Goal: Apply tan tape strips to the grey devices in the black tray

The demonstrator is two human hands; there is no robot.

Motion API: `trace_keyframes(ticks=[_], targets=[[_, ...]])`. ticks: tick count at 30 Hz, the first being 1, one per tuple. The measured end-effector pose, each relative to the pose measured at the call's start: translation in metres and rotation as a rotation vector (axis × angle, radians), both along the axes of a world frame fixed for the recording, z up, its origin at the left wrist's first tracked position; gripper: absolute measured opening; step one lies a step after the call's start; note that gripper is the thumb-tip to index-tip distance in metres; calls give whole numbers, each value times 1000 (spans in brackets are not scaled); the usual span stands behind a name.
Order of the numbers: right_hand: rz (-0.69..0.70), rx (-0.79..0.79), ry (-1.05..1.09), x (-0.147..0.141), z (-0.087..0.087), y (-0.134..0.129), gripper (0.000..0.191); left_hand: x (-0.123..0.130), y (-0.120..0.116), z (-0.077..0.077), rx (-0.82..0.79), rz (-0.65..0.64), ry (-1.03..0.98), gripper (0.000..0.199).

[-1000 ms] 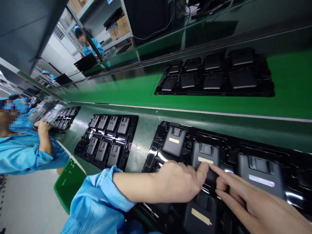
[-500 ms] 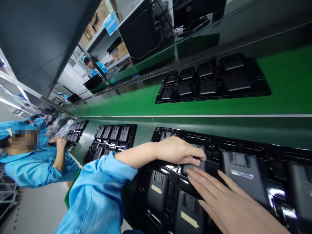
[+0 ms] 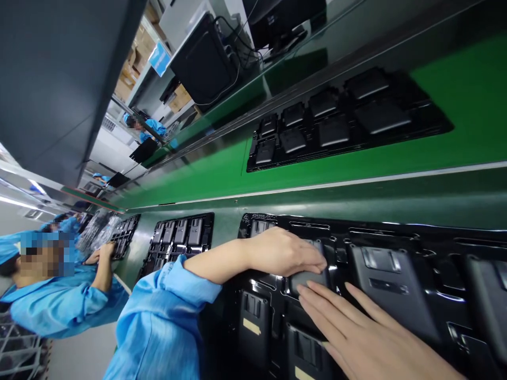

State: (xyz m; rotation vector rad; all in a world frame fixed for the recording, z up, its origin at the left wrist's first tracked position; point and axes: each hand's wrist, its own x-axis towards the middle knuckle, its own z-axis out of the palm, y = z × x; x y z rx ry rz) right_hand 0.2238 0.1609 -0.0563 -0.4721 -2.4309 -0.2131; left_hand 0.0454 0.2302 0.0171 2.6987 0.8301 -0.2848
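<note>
My left hand comes in from the left with its fingers curled together over a dark grey device housing in the near black tray; whatever is between its fingertips is hidden. Fingers stretched out flat, my right hand touches the lower part of the same housing. Below them, one housing bears a strip of pale yellow tape, and a second housing has a similar strip. A larger-looking housing lies to the right, showing a dark recessed slot. The black tray has moulded pockets.
Beyond a pale edge strip, another black tray of housings lies on the bright green belt. Further left on the bench stands a tray of housings. A co-worker in blue handles a farther tray.
The view has tilted and shifted a little. My left fingers still rest over the same housing, with my right fingers against its lower part.
</note>
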Motion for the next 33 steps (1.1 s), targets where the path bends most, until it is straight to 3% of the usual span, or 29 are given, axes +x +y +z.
trace_keyframes(ticks=[5, 9, 14, 19, 22, 25, 29, 33], targets=[[18, -20, 25, -1, -3, 1, 39, 3, 2, 1, -25, -28, 68, 29], [41, -43, 16, -4, -3, 2, 35, -4, 1, -1, -67, 53, 38, 24], [26, -60, 58, -3, 1, 2, 33, -24, -11, -1, -154, 305, -138, 17], [-2, -18, 72, -2, 8, 6, 37, -39, -38, -2, -238, 631, -613, 31], [-5, 15, 77, -3, 16, 11, 35, -37, -56, -8, -415, 824, -933, 41], [6, -11, 95, -5, 29, 15, 37, -27, -73, -12, -687, 915, -1169, 48], [32, -74, 201, -15, 53, 13, 33, -6, -94, -5, -909, 1078, -1209, 30], [184, -103, 166, -27, 71, 2, 39, 9, -108, 5, -1062, 1246, -1186, 21]])
